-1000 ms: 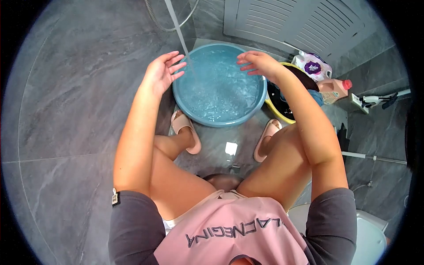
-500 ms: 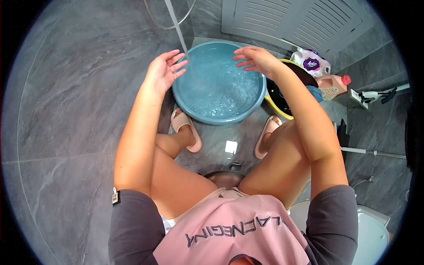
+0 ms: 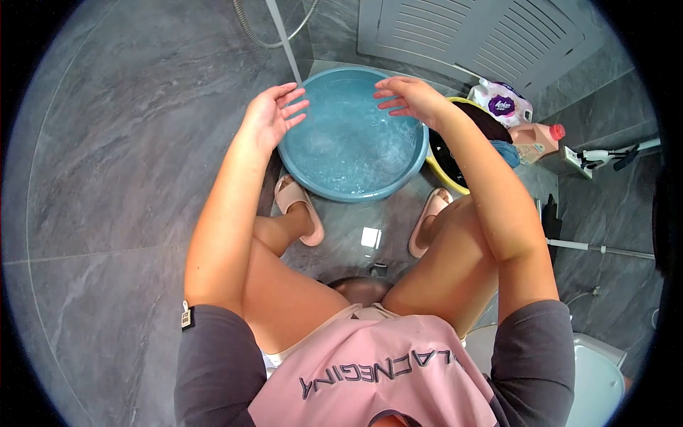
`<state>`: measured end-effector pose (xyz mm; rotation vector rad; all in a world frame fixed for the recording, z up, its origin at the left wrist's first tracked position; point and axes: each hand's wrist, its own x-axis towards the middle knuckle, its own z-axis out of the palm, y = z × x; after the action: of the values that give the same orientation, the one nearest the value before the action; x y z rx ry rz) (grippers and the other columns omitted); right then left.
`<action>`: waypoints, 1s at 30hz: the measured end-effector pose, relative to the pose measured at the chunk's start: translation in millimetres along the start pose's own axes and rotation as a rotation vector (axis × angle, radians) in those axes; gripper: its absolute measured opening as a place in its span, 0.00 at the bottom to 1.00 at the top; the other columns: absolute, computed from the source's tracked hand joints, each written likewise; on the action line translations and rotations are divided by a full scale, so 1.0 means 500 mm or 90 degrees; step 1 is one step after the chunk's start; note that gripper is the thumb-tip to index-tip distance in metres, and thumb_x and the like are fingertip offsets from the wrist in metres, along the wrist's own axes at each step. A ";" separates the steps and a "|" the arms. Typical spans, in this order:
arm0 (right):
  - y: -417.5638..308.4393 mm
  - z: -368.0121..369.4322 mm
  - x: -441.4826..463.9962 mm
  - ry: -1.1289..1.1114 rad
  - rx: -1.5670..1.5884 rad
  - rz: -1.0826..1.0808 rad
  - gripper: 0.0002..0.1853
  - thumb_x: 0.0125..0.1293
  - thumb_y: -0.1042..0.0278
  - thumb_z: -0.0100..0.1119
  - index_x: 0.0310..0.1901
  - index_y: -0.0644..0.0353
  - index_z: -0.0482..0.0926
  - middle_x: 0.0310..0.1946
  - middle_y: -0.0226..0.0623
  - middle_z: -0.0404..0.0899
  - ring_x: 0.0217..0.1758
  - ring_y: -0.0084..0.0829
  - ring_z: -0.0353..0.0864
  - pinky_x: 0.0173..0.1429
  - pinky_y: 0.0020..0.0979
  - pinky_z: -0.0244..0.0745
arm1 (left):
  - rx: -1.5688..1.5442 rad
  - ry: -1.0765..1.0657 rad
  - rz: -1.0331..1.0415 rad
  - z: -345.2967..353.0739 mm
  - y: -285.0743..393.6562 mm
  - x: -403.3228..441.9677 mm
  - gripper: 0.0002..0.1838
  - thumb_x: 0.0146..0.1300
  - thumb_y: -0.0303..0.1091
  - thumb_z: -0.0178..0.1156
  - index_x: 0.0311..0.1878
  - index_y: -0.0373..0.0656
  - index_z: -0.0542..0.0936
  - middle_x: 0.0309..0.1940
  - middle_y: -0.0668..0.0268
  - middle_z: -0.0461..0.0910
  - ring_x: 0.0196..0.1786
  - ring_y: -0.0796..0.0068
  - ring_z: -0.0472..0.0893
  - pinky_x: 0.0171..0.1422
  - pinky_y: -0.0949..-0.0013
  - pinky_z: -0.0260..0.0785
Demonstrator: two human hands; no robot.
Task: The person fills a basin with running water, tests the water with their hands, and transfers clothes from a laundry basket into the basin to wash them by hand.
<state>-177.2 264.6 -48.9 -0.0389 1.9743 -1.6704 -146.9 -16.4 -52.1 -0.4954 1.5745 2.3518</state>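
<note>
A round blue basin (image 3: 356,193) of rippling water stands on the floor in front of my feet. Over its left rim my left hand (image 3: 274,112) hovers, fingers spread and holding nothing. My right hand (image 3: 413,101) is raised above the right rim, its fingers apart and likewise bare. A thin pale pipe (image 3: 283,39) slants down behind the left hand toward the basin's back left edge.
Right of the basin sits a yellow tub (image 3: 447,175) with dark cloth (image 3: 484,119) in it. Behind are a white and purple package (image 3: 502,104) and a pink bottle (image 3: 535,139). A grey louvred panel (image 3: 469,35) closes off the back. Pink slippers (image 3: 307,222) are on my feet.
My left hand has shifted slightly right, further over the basin. The right hand has barely moved. The ripples on the water look different.
</note>
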 end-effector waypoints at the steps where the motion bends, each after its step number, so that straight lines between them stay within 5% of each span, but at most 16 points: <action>1: 0.000 0.001 0.000 0.003 -0.003 0.003 0.20 0.69 0.54 0.48 0.55 0.57 0.73 0.55 0.39 0.74 0.54 0.34 0.76 0.59 0.36 0.69 | 0.003 0.000 0.000 0.000 0.000 0.001 0.20 0.68 0.36 0.43 0.59 0.36 0.70 0.56 0.56 0.73 0.54 0.59 0.77 0.56 0.56 0.72; 30: -0.004 0.010 0.008 0.011 -0.011 0.007 0.20 0.69 0.55 0.49 0.57 0.57 0.71 0.54 0.39 0.76 0.52 0.33 0.77 0.57 0.35 0.70 | -0.021 -0.009 0.000 -0.004 -0.007 0.000 0.21 0.68 0.35 0.43 0.59 0.35 0.69 0.58 0.54 0.72 0.56 0.55 0.76 0.57 0.55 0.71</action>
<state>-179.0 258.4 -49.1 -0.0204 1.9983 -1.6514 -145.4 -16.8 -55.7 -0.4842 1.5316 2.3792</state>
